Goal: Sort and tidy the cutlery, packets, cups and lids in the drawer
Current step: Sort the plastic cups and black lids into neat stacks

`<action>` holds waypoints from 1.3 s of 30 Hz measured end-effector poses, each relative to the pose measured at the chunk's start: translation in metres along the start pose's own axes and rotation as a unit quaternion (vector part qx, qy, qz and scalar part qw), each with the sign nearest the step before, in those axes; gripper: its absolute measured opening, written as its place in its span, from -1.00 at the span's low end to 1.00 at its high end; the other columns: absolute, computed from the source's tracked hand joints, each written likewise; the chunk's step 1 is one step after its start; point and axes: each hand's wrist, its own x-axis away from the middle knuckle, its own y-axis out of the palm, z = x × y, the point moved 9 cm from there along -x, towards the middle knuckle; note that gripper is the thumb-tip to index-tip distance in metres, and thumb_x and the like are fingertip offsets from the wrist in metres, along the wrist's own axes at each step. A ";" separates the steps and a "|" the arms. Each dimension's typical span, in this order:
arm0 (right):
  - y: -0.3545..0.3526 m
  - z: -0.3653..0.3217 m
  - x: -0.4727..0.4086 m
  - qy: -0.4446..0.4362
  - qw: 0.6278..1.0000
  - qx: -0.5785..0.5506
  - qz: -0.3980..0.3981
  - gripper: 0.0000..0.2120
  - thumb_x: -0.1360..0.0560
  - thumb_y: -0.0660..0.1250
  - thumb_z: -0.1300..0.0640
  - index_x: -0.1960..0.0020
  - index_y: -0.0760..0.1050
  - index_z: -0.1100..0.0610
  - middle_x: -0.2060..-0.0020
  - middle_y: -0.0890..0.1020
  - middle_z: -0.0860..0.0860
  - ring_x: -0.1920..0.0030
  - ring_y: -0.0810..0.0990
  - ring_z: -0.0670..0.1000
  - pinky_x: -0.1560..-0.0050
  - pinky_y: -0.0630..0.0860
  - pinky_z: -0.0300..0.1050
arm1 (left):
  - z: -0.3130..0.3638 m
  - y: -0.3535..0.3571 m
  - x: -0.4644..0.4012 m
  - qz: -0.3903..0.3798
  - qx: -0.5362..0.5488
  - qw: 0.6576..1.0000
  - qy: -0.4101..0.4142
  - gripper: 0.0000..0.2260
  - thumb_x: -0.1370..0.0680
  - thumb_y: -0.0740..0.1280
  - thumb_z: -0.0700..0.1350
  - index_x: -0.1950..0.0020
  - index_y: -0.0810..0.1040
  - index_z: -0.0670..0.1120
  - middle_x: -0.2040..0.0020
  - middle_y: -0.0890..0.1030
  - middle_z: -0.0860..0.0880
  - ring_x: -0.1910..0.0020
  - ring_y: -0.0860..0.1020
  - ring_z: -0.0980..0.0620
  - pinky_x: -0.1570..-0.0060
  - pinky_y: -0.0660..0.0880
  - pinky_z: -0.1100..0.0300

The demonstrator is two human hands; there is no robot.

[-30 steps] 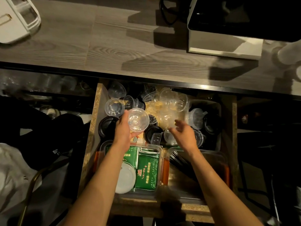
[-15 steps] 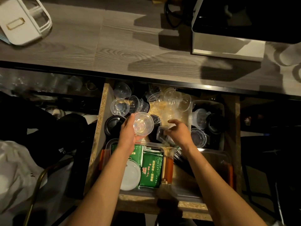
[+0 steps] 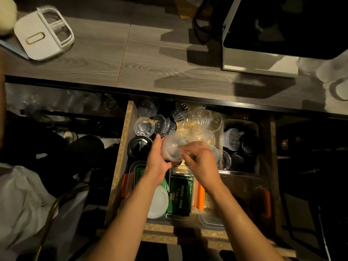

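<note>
The open drawer (image 3: 120, 166) is crowded with clear plastic cups (image 3: 144, 127), black lids (image 3: 140, 146) and green packets (image 3: 179, 196). My left hand (image 3: 157, 159) grips a small clear cup (image 3: 172, 147) above the drawer's middle. My right hand (image 3: 199, 159) meets that cup from the right, its fingers curled at the rim; motion blur hides whether they pinch a second clear piece. A white round lid (image 3: 157, 202) lies in a clear tub (image 3: 131, 166) beside the packets.
A grey wooden counter (image 3: 113, 68) runs above the drawer, with a white box (image 3: 43, 34) at its left and a dark appliance (image 3: 282, 31) at its right. Another clear tub (image 3: 243, 185) fills the drawer's front right. A chair back (image 3: 52, 206) stands at lower left.
My right hand has come left from the cups in the drawer up to the cup in my left hand. The left hand has tilted that cup slightly. The camera view drifted.
</note>
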 end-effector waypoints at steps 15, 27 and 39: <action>0.018 0.015 0.015 0.023 0.988 -0.072 -0.136 -0.76 -0.59 0.30 0.00 -0.22 0.60 -0.02 -0.18 0.62 -0.13 -0.34 0.42 -0.20 -0.36 0.28 -0.27 | -0.008 -0.003 -0.005 0.006 -0.083 0.996 0.022 -0.81 -0.64 0.27 -0.06 -0.24 0.54 0.03 -0.23 0.59 -0.13 -0.02 0.63 -0.10 0.28 0.60 0.08; -0.009 0.123 -0.041 0.264 0.964 0.026 0.006 -0.41 -0.54 0.39 0.03 -0.45 0.29 0.25 -0.35 0.48 0.20 -0.32 0.48 0.16 -0.26 0.41 -0.05 | 0.005 -0.006 -0.030 0.058 -0.113 0.991 0.051 -0.80 -0.64 0.28 0.02 -0.24 0.52 0.02 -0.32 0.44 -0.12 -0.26 0.48 -0.18 0.17 0.66 -0.02; -0.020 0.123 -0.034 0.248 0.961 -0.121 0.026 -0.69 -0.41 0.52 0.21 -0.07 0.48 0.12 0.26 0.53 0.00 0.29 0.49 -0.08 0.20 0.43 -0.16 | -0.001 0.002 -0.025 0.080 -0.090 0.993 0.017 -0.72 -0.62 0.28 0.11 -0.28 0.47 0.03 -0.35 0.43 -0.17 -0.23 0.52 -0.21 0.18 0.67 0.00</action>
